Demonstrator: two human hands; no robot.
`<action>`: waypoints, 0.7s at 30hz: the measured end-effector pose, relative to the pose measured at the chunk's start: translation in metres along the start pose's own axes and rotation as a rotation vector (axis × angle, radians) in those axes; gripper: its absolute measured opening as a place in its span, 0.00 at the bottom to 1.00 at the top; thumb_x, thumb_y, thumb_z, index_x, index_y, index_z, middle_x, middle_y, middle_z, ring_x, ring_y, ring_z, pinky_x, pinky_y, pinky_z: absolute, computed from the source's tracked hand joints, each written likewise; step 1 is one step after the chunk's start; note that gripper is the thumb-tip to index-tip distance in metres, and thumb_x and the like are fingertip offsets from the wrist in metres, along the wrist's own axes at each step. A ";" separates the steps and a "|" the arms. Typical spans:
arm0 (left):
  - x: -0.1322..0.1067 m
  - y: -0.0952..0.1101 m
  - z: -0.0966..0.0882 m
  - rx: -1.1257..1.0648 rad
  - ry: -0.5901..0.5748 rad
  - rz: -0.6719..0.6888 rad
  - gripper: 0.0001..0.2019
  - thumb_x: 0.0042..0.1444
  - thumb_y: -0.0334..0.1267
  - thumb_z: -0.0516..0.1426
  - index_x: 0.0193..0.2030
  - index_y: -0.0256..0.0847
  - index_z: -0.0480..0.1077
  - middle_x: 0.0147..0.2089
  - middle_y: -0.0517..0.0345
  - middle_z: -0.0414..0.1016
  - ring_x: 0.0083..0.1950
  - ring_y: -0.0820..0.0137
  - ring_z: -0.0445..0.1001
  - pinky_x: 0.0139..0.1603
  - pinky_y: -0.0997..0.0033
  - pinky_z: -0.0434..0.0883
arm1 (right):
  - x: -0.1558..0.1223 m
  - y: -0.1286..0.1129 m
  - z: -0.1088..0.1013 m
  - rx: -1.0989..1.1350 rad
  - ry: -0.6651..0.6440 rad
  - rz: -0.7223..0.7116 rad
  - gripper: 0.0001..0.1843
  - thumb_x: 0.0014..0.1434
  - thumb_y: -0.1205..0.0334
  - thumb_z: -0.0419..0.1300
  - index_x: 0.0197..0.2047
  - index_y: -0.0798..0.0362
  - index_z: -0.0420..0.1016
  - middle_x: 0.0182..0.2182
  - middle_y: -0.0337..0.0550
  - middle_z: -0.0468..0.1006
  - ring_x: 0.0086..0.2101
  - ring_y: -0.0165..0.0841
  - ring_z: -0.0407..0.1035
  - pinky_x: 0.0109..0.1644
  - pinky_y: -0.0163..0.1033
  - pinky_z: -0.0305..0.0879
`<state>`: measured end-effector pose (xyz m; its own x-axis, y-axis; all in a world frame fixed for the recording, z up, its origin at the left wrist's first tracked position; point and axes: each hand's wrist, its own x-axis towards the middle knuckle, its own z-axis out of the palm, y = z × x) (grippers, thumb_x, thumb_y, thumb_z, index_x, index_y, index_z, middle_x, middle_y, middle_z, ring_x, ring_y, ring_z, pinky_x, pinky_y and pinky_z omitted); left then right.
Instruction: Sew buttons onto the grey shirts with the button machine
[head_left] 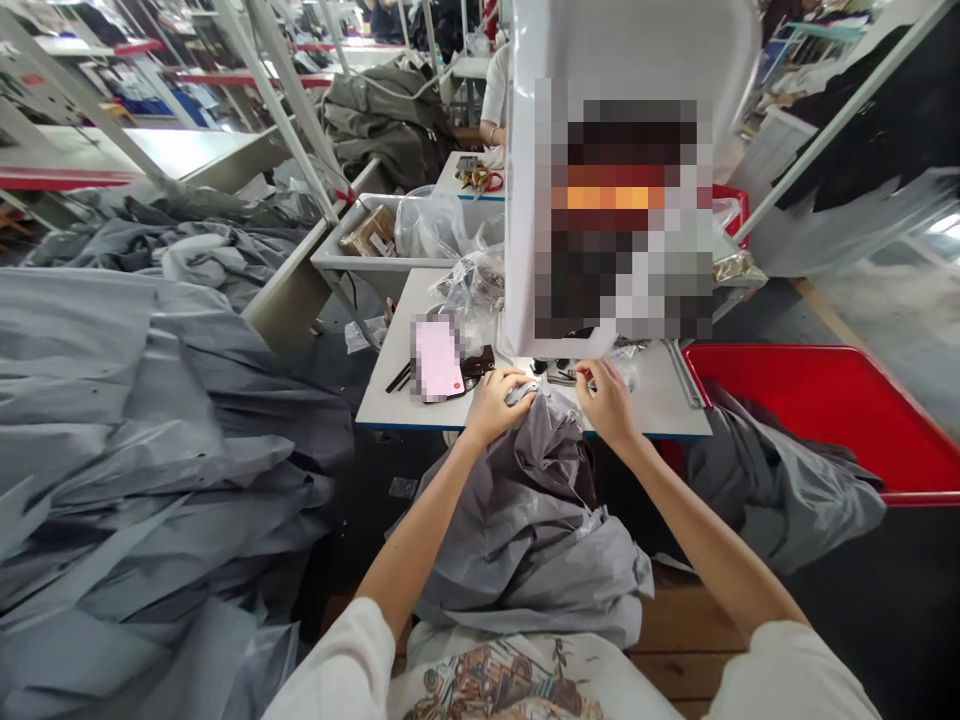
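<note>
My left hand (498, 405) is closed on the gathered edge of a grey fabric piece (525, 530), which hangs from the small white worktable (390, 395) over my lap. Just right of it, my right hand (606, 400) has thumb and fingertips pressed together above the table's front part. Whatever it pinches, if anything, is too small to make out. Directly in front of both hands rises a white machine (637, 60), partly blurred by blocks, its base reaching almost to my fingers. Small dark and metal parts lie between the hands.
A pink phone-like item (436, 360) lies on the table's left side, near clear plastic bags (472, 285). Grey fabric (142, 420) is heaped at left. At right stands a red bin (825, 400) with more grey cloth (780, 480) beside it. Another person's arm (495, 100) shows behind.
</note>
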<state>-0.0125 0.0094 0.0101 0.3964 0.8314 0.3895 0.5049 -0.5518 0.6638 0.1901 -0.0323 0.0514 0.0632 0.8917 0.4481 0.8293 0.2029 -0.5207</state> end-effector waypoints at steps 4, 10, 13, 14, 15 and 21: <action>0.001 0.001 0.001 0.008 0.002 -0.005 0.09 0.59 0.39 0.58 0.46 0.45 0.72 0.51 0.57 0.71 0.53 0.68 0.68 0.58 0.66 0.63 | 0.034 0.026 -0.004 -0.262 -0.210 0.072 0.10 0.57 0.69 0.53 0.34 0.53 0.76 0.32 0.50 0.78 0.35 0.42 0.71 0.40 0.42 0.60; 0.001 0.001 0.000 0.007 0.003 -0.013 0.09 0.58 0.40 0.59 0.46 0.46 0.72 0.51 0.57 0.72 0.53 0.67 0.68 0.57 0.65 0.64 | 0.051 0.029 -0.004 -0.371 -0.408 0.012 0.07 0.50 0.73 0.60 0.26 0.53 0.77 0.30 0.51 0.79 0.36 0.44 0.71 0.40 0.43 0.58; 0.001 0.001 0.001 -0.001 0.005 -0.013 0.09 0.58 0.41 0.58 0.46 0.46 0.72 0.51 0.57 0.72 0.53 0.67 0.68 0.58 0.65 0.64 | 0.048 0.026 -0.004 -0.394 -0.421 0.021 0.09 0.51 0.73 0.59 0.23 0.54 0.77 0.28 0.52 0.78 0.35 0.44 0.71 0.40 0.44 0.58; 0.001 0.001 0.001 0.000 0.004 -0.012 0.10 0.59 0.41 0.58 0.46 0.46 0.72 0.51 0.56 0.72 0.53 0.67 0.68 0.58 0.65 0.64 | 0.047 0.025 -0.004 -0.398 -0.414 0.024 0.10 0.51 0.73 0.58 0.23 0.54 0.77 0.28 0.52 0.78 0.35 0.44 0.72 0.40 0.44 0.58; 0.000 0.001 0.001 0.001 0.003 -0.013 0.10 0.59 0.41 0.58 0.46 0.46 0.72 0.51 0.56 0.72 0.53 0.67 0.68 0.58 0.64 0.64 | 0.046 0.025 -0.004 -0.400 -0.402 0.026 0.10 0.51 0.73 0.58 0.23 0.54 0.77 0.28 0.52 0.78 0.36 0.44 0.72 0.41 0.44 0.58; 0.000 0.002 -0.001 0.008 -0.002 -0.019 0.10 0.58 0.41 0.58 0.46 0.45 0.72 0.51 0.56 0.72 0.53 0.66 0.68 0.57 0.63 0.65 | 0.044 0.032 0.002 -0.490 -0.320 -0.029 0.10 0.52 0.69 0.55 0.25 0.54 0.77 0.29 0.52 0.79 0.36 0.43 0.72 0.41 0.43 0.59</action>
<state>-0.0121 0.0089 0.0117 0.3884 0.8413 0.3759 0.5182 -0.5367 0.6658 0.2183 0.0143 0.0525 -0.0713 0.9819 0.1757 0.9930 0.0865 -0.0803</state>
